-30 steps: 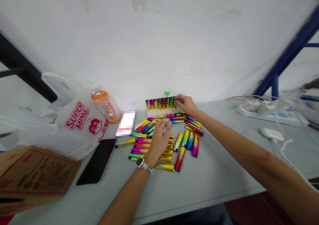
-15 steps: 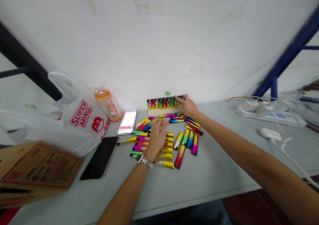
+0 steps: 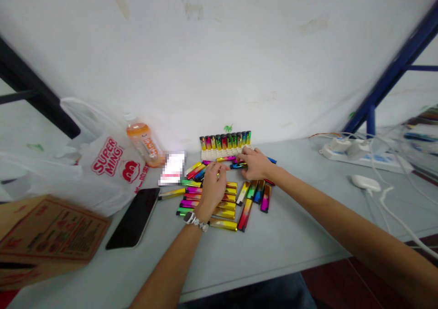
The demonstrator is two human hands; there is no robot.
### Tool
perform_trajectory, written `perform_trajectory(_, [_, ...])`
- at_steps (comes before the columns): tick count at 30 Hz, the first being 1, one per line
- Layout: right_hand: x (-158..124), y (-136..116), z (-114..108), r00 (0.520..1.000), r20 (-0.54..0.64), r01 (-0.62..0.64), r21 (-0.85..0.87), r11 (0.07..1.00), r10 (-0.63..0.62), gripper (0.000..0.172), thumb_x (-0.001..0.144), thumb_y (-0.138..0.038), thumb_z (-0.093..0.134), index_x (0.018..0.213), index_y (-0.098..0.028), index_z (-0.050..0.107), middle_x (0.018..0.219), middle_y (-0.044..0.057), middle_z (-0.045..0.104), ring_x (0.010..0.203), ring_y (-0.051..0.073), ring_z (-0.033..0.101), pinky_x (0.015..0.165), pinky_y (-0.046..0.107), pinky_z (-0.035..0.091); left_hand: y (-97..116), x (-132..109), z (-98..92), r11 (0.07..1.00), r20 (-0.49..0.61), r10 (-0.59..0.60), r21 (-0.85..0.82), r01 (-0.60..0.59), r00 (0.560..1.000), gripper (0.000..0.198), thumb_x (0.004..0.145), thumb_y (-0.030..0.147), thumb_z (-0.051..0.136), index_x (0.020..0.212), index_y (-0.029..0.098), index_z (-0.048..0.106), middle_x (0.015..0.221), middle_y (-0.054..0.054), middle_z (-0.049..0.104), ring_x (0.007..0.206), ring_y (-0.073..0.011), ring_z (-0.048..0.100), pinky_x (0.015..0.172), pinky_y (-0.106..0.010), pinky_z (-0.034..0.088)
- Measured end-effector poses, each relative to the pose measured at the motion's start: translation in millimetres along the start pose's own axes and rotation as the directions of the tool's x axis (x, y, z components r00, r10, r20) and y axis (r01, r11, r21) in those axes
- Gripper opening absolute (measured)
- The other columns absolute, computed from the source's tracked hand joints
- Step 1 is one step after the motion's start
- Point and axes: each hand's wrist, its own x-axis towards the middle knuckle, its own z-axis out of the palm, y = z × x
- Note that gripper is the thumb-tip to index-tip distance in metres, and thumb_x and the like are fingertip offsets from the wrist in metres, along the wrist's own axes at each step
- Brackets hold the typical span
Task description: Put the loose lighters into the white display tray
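Note:
My left hand, with a watch at the wrist, is over the pile of lighters. Its fingers are curled towards the thumb; a small yellowish glint shows between them, too little to name. My right hand reaches down with bent, parted fingers at a blue lighter lying in front of the rack. Behind, a white perforated rack holds a row of upright metallic-coloured lighters with black tops. Yellow and pink lighters lie side by side under my left hand. More lie at the right, including a red one.
To the left are a black phone, a cardboard box, a white plastic bag, an orange drink bottle and a pixelated white card. A power strip and a white charger with cables are at the right. The wall stands behind.
My right hand has left the right end of the rack and come down to the loose lighters in front. The rack's right-hand lighters now show. My left hand has stayed nearly in place.

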Motion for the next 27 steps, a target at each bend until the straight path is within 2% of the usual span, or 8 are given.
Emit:
perform_trajectory(3, [6,-4,-3,0.997,0.071,0.004,-0.007,1.000,-0.004,0.031,0.074,-0.030,0.061,0.102,-0.017,0.067,0.103,0.012,0.066,0.093,0.028,0.061,0.084,0.037,0.040,0,0,-0.3,1.000,-0.013,-0.011,-0.001,0.011,1.000,0.025,0.096,0.024,0.043,0.084,0.018,0.064,0.091,-0.007,0.063,0.095,-0.0218,0.059,0.091,-0.037,0.044])
perform_trajectory(6, [12,-8,-3,0.992,0.125,-0.013,0.048,0.999,0.007,0.024,0.073,-0.029,0.065,0.094,-0.017,0.068,0.092,0.010,0.071,0.083,0.026,0.063,0.074,0.033,0.040,0,2,-1.5,0.999,-0.036,-0.049,-0.018,0.048,0.998,0.020,0.093,0.025,0.048,0.084,0.017,0.064,0.092,-0.007,0.065,0.094,-0.0219,0.059,0.091,-0.037,0.045])
perform_trajectory(9, [14,-14,-1,0.999,0.039,-0.006,0.228,0.974,-0.003,0.014,0.075,-0.026,0.065,0.085,-0.017,0.066,0.078,0.007,0.069,0.069,0.019,0.058,0.064,0.028,0.037,2,4,-3.4,0.989,-0.088,-0.112,-0.107,0.102,0.990,0.017,0.092,0.030,0.052,0.087,0.017,0.062,0.092,-0.007,0.065,0.092,-0.0212,0.060,0.088,-0.036,0.046])
perform_trajectory(13, [9,-33,2,0.987,-0.151,0.044,0.610,0.791,0.062,0.011,0.083,-0.028,0.063,0.085,-0.016,0.062,0.068,-0.001,0.062,0.060,0.012,0.052,0.059,0.024,0.037,11,2,-7.3,0.927,-0.074,-0.192,-0.342,0.156,0.979,0.027,0.094,0.044,0.051,0.096,0.018,0.059,0.096,-0.006,0.067,0.093,-0.0193,0.062,0.084,-0.032,0.048])
perform_trajectory(16, [4,-50,3,0.969,-0.205,0.074,0.768,0.636,0.135,0.016,0.085,-0.032,0.063,0.088,-0.016,0.064,0.068,-0.002,0.059,0.061,0.012,0.051,0.059,0.025,0.039,18,-1,-9.1,0.900,-0.004,-0.147,-0.416,0.132,0.989,0.033,0.094,0.049,0.049,0.095,0.018,0.060,0.095,-0.005,0.067,0.088,-0.0179,0.062,0.081,-0.029,0.048])
perform_trajectory(20, [-5,-63,5,0.952,-0.252,0.124,0.838,0.531,0.176,0.020,0.083,-0.027,0.065,0.100,-0.017,0.066,0.071,-0.002,0.059,0.062,0.012,0.049,0.059,0.026,0.040,20,-1,-7.3,0.911,0.069,-0.113,-0.391,0.131,0.991,0.036,0.092,0.050,0.054,0.091,0.015,0.065,0.089,-0.005,0.069,0.081,-0.0171,0.061,0.074,-0.028,0.046])
perform_trajectory(23, [-14,-62,5,0.928,-0.311,0.182,0.857,0.482,0.203,0.028,0.082,-0.022,0.062,0.110,-0.018,0.063,0.070,-0.003,0.056,0.061,0.012,0.048,0.060,0.026,0.040,19,-1,-4.6,0.925,0.044,-0.129,-0.354,0.136,0.991,0.039,0.092,0.050,0.053,0.080,0.015,0.066,0.074,-0.002,0.065,0.069,-0.0145,0.057,0.065,-0.026,0.042])
perform_trajectory(27, [-21,-54,8,0.917,-0.325,0.197,0.875,0.441,0.234,0.022,0.084,-0.018,0.056,0.104,-0.018,0.063,0.067,-0.003,0.054,0.060,0.012,0.048,0.060,0.027,0.040,17,-2,-3.0,0.949,0.008,-0.172,-0.267,0.168,0.985,0.043,0.090,0.051,0.053,0.065,0.017,0.058,0.059,0.001,0.055,0.058,-0.0125,0.048,0.057,-0.026,0.035])
